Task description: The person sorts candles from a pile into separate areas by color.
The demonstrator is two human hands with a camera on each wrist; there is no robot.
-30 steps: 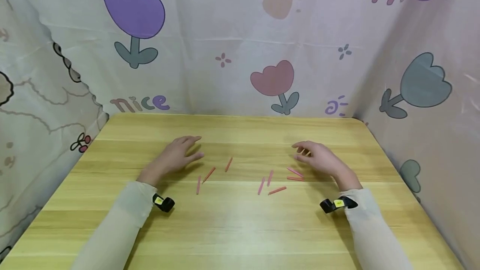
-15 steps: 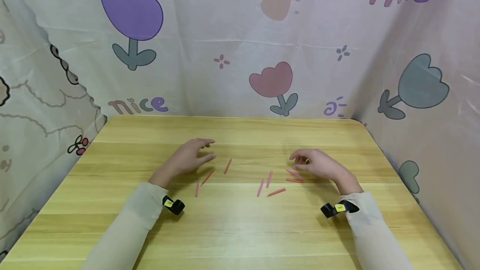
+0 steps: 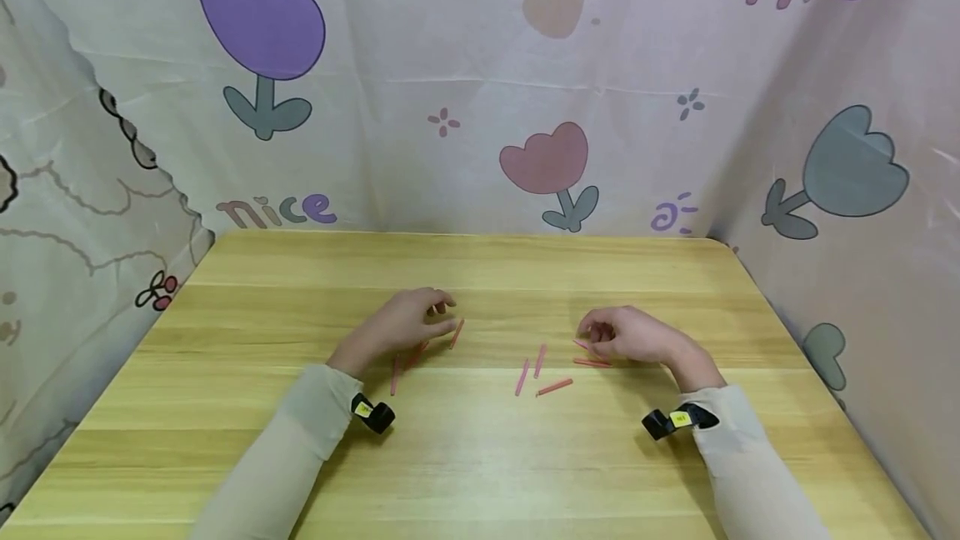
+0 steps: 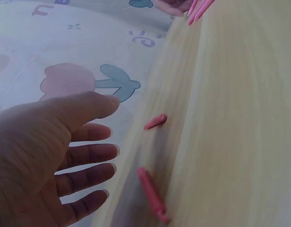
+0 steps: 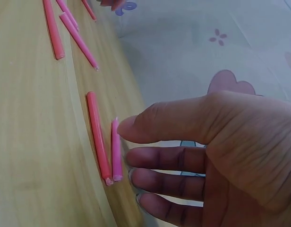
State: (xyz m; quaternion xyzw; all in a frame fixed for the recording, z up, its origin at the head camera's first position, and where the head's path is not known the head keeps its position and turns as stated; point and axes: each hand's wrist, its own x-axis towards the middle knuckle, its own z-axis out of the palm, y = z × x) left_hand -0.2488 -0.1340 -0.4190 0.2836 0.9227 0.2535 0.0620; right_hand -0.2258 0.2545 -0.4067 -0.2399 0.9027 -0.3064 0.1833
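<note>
My left hand (image 3: 408,319) hovers over the left group of thin candles, its fingers loosely bent and holding nothing. By its thumb tip lies a red candle (image 3: 457,334); another red candle (image 3: 415,356) is partly covered by the hand, and a pink candle (image 3: 394,375) lies nearer me. My right hand (image 3: 633,333) is at the right group, fingers relaxed. In the right wrist view its thumb tip is right beside a pink candle (image 5: 116,151); whether they touch I cannot tell. A red candle (image 5: 99,139) lies alongside that one.
Between the hands, two pink candles (image 3: 540,361) and a red candle (image 3: 555,387) lie on the wooden table (image 3: 480,473). A printed cloth (image 3: 420,40) hangs behind the table's far edge and along both sides.
My left hand has moved right and slightly nearer, now over the left candles. The right hand has come a little closer and lower, partly covering the pink candle. The candles appear unmoved.
</note>
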